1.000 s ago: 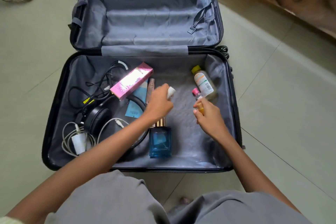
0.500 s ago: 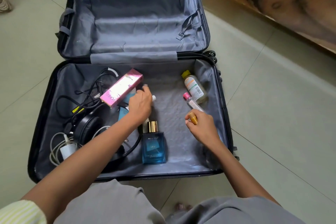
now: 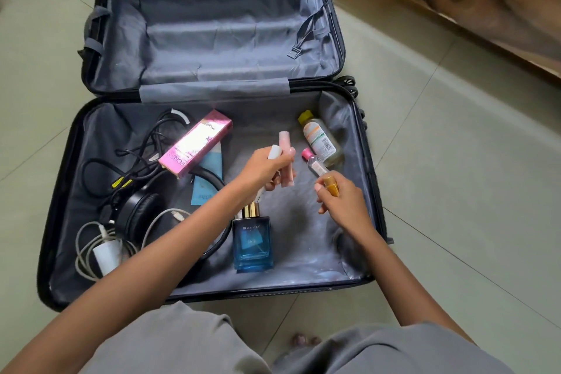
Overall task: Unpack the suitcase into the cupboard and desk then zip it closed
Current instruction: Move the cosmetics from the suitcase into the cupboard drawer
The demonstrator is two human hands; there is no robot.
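Observation:
The black suitcase (image 3: 57,191) lies open on the floor, its grey-lined far half empty. My left hand (image 3: 261,168) hovers over the near half, gripping a pale pink tube (image 3: 285,152) and a small white-capped item (image 3: 274,151). My right hand (image 3: 341,202) holds a small amber bottle (image 3: 331,184). Inside lie a blue perfume bottle (image 3: 252,243), a pink box (image 3: 197,143), a yellow-capped bottle (image 3: 320,138), a small pink-capped bottle (image 3: 314,162), black headphones (image 3: 136,215), black cables (image 3: 142,149), a white charger with cable (image 3: 104,255) and a blue sachet (image 3: 206,182).
A wooden piece of furniture (image 3: 473,0) stands at the upper right, close to the suitcase's far corner. Pale tiled floor (image 3: 470,176) surrounds the case. My grey-clad knees (image 3: 182,343) are at the near edge.
My left hand has lifted the pink tube out from beside the pink box and now holds it above the lining. My right hand stayed put with the amber bottle.

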